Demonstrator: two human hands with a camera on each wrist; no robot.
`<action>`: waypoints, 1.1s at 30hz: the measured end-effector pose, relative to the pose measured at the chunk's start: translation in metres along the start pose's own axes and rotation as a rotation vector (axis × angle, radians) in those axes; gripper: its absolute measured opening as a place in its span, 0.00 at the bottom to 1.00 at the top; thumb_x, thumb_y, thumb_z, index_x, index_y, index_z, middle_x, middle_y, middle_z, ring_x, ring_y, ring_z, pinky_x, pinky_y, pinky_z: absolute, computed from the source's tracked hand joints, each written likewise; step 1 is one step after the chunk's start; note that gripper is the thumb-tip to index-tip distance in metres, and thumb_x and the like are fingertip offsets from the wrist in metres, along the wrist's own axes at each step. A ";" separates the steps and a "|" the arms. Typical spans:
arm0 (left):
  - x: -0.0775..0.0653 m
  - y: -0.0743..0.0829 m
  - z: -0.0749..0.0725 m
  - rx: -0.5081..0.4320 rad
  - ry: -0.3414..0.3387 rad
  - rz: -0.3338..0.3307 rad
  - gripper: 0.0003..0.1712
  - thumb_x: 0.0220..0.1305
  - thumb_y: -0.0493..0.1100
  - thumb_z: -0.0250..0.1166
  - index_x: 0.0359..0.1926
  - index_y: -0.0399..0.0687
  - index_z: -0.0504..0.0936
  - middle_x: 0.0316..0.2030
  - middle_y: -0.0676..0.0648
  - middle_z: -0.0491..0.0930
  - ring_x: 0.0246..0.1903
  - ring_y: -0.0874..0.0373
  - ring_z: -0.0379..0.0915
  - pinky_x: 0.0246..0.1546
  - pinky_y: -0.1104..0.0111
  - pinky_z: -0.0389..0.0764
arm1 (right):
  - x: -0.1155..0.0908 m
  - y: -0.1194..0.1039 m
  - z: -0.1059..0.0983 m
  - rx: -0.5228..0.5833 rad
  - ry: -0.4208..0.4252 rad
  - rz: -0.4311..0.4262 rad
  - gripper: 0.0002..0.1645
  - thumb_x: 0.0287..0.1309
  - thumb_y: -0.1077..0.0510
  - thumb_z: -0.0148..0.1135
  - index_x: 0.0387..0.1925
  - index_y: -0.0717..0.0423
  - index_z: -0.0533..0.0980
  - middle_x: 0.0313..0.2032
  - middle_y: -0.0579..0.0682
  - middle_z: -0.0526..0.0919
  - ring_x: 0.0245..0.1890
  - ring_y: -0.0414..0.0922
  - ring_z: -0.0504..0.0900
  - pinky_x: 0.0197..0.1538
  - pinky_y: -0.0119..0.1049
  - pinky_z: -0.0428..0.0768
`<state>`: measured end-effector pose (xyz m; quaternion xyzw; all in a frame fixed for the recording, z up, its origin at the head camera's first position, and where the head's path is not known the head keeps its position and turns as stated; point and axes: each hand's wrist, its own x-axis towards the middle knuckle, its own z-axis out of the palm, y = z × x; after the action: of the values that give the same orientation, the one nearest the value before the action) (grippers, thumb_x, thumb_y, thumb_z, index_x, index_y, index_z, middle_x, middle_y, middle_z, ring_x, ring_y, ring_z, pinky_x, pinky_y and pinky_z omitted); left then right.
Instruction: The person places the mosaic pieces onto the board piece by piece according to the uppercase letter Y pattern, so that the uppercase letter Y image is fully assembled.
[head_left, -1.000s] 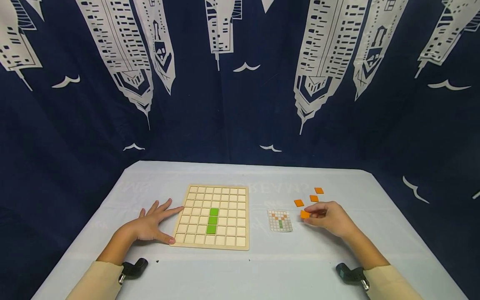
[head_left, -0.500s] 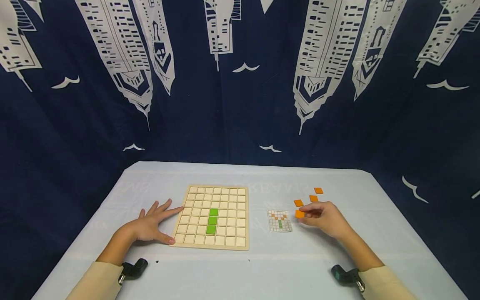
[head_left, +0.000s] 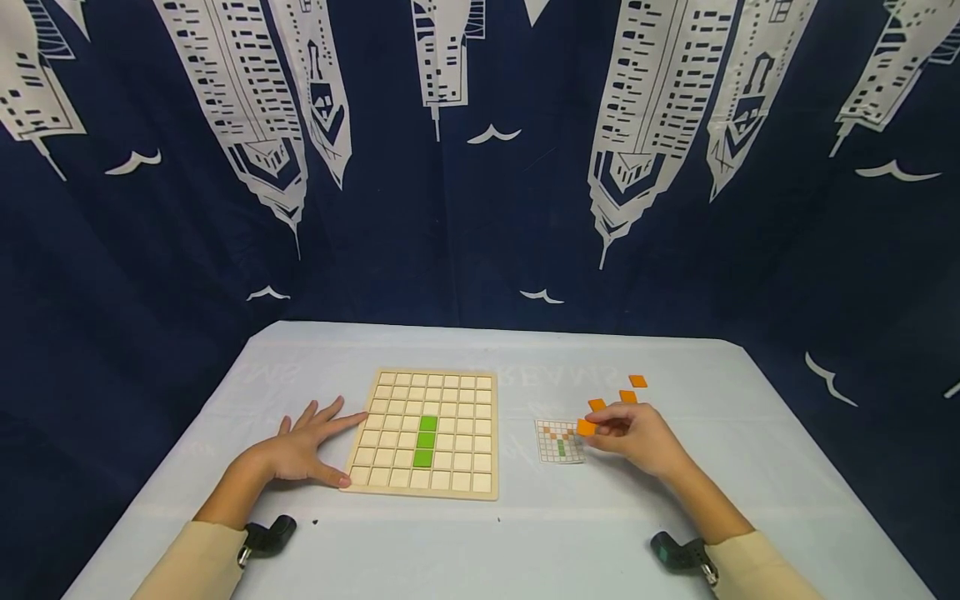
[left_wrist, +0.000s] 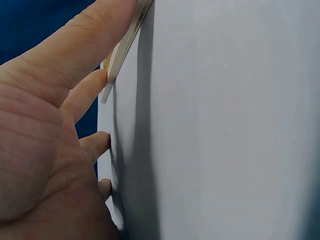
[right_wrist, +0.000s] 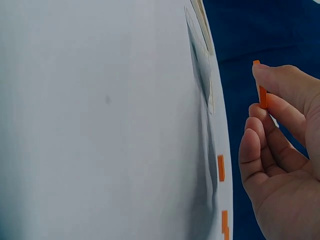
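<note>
Pinching an orange tile (head_left: 586, 427) with right hand (head_left: 639, 435); I have left hand (head_left: 298, 452) splayed against the grid board (head_left: 463, 442).

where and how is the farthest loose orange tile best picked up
Likely a pinch on its left and right edges, coming from above and the right: the farthest orange tile lies flat and thin on the table, and a second orange tile lies close on its near-left side.

Faint, flipped letters "REAMS" (head_left: 558, 376) on white tablecloth (head_left: 405, 550).
</note>
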<state>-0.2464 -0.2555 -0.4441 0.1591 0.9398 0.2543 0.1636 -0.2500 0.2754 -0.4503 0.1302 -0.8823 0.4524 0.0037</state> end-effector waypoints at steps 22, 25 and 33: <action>-0.001 0.001 0.000 -0.006 0.002 0.006 0.66 0.39 0.62 0.83 0.78 0.58 0.62 0.81 0.30 0.40 0.76 0.19 0.24 0.64 0.20 0.27 | 0.009 -0.020 0.032 0.079 -0.015 -0.037 0.17 0.48 0.59 0.81 0.42 0.59 0.87 0.34 0.53 0.84 0.31 0.40 0.81 0.35 0.28 0.83; -0.001 0.001 -0.001 -0.001 0.004 0.007 0.65 0.39 0.62 0.83 0.78 0.58 0.62 0.80 0.29 0.40 0.76 0.19 0.24 0.63 0.19 0.27 | 0.010 -0.025 0.035 0.097 -0.023 -0.034 0.18 0.49 0.61 0.81 0.43 0.61 0.87 0.35 0.54 0.85 0.31 0.39 0.81 0.35 0.27 0.83; 0.000 -0.001 0.000 0.006 0.005 0.004 0.65 0.39 0.62 0.83 0.78 0.59 0.62 0.80 0.30 0.40 0.76 0.18 0.24 0.63 0.19 0.27 | 0.017 -0.030 0.045 0.070 -0.030 -0.082 0.16 0.52 0.67 0.77 0.44 0.67 0.86 0.32 0.58 0.86 0.29 0.40 0.80 0.33 0.26 0.81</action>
<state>-0.2469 -0.2562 -0.4442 0.1607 0.9407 0.2522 0.1603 -0.2544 0.2185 -0.4507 0.1729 -0.8598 0.4805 0.0044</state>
